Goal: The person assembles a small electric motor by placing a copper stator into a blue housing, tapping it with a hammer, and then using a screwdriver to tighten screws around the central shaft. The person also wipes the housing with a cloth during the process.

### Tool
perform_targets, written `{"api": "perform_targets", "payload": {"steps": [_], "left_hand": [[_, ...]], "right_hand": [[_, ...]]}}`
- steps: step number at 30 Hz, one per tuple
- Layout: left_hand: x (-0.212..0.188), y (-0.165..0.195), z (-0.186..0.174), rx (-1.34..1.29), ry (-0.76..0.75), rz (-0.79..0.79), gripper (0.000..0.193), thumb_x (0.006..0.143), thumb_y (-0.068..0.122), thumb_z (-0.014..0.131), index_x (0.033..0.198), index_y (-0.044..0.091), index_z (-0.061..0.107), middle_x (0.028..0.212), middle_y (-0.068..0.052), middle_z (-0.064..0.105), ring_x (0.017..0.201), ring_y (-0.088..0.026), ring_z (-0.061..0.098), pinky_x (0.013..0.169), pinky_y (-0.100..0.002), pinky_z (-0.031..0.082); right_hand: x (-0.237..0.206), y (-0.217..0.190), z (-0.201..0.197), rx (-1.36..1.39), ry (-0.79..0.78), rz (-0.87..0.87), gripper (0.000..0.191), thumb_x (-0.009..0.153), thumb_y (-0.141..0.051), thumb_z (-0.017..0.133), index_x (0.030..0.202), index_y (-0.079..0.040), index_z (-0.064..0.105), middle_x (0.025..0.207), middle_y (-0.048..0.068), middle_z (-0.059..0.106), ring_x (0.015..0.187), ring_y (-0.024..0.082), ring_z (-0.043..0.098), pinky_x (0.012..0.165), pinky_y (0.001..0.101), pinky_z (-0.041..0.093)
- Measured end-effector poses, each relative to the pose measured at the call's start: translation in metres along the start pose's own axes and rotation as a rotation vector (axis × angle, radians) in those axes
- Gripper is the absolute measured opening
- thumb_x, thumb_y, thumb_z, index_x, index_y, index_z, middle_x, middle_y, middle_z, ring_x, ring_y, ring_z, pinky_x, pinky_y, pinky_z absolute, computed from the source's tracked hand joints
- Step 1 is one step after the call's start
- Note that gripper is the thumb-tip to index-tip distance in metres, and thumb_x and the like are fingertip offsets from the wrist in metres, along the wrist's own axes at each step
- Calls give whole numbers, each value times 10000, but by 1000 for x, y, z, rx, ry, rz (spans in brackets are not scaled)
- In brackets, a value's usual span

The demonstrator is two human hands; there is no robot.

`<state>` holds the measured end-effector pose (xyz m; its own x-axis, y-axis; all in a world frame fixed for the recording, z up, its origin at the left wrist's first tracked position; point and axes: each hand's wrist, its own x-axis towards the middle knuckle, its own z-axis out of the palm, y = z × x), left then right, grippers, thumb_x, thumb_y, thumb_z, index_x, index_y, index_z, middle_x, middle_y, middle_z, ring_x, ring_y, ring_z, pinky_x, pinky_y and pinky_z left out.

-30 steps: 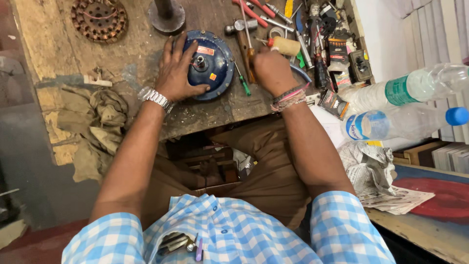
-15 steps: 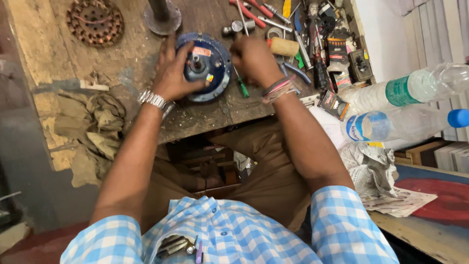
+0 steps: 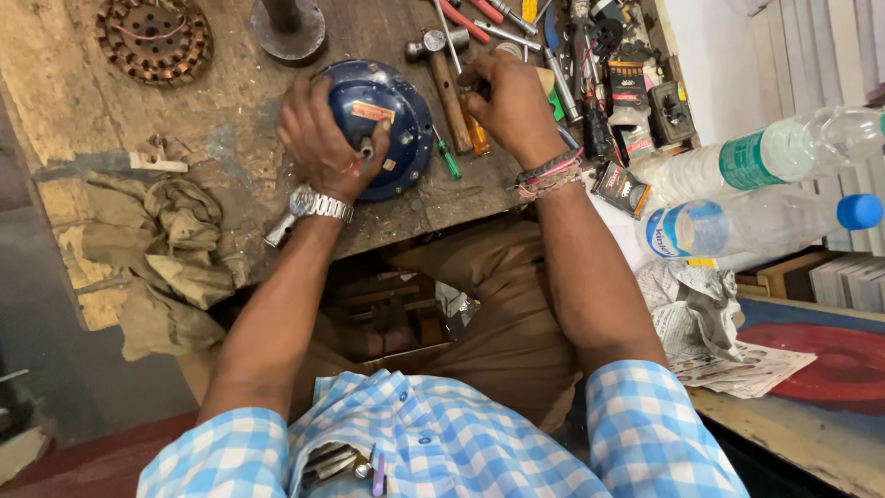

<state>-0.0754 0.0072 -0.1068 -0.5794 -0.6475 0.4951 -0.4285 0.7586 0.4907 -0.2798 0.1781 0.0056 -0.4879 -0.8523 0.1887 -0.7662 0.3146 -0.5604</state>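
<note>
1. The left hand lies over the top of a blue round motor cover, its fingers curled and gripping around the short metal shaft at the middle. The cover sits on the worn wooden surface, near its front edge.
2. The right hand is clenched over the tools beside the cover; it seems to hold an orange-handled tool, though the grip itself is hidden.
3. Risk, as I judge it: the cover is domed and smooth, so a hard push could make it slide off the near edge into the lap.
4. A tool tip slipping off could jab the left fingers, which sit close by.
5. The hammer and green screwdriver lie just beside the cover and could be knocked.
6. Both wrists bend downward, forearms reaching forward from the body, elbows spread; a watch is on the left wrist.
</note>
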Motion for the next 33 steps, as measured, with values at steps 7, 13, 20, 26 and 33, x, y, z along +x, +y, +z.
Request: {"api": "perform_targets", "payload": {"steps": [7,13,20,26,33], "left_hand": [[-6,3,-2,-102,105,16,810,943,574,783,1457,73,409,1528,-242,452,1421,-453,431,1149,-613,337],[-6,4,-2,-135,139,59,764,947,541,813,1411,92,404,1524,-235,454,1422,-438,429,1156,-609,337],[-8,6,4,-162,126,26,749,932,533,821,1378,107,397,1528,-236,438,1412,-441,414,1136,-611,340],[-10,2,9,-177,156,61,716,943,513,795,1379,111,395,1548,-243,422,1432,-446,404,1167,-615,330],[-9,2,15,-134,174,45,730,931,558,782,1349,96,403,1498,-269,440,1396,-451,420,1132,-629,326]], "right_hand": [[-2,-1,-2,-12,-12,3,192,836,-64,765,1025,-45,736,950,151,655,894,329,665,798,427,532],[-4,6,0,-138,-18,-80,216,797,-59,792,1008,-36,751,947,174,660,913,371,657,810,453,523],[-13,8,0,-122,-162,37,185,805,-49,769,990,-39,753,949,174,726,870,353,714,793,433,555],[-30,-7,10,-151,-206,60,195,774,-49,796,964,-32,760,953,198,722,864,375,703,797,450,549],[-26,-19,13,-80,-75,10,260,773,-43,797,1032,-42,772,1003,201,723,920,378,704,836,451,547]]}}
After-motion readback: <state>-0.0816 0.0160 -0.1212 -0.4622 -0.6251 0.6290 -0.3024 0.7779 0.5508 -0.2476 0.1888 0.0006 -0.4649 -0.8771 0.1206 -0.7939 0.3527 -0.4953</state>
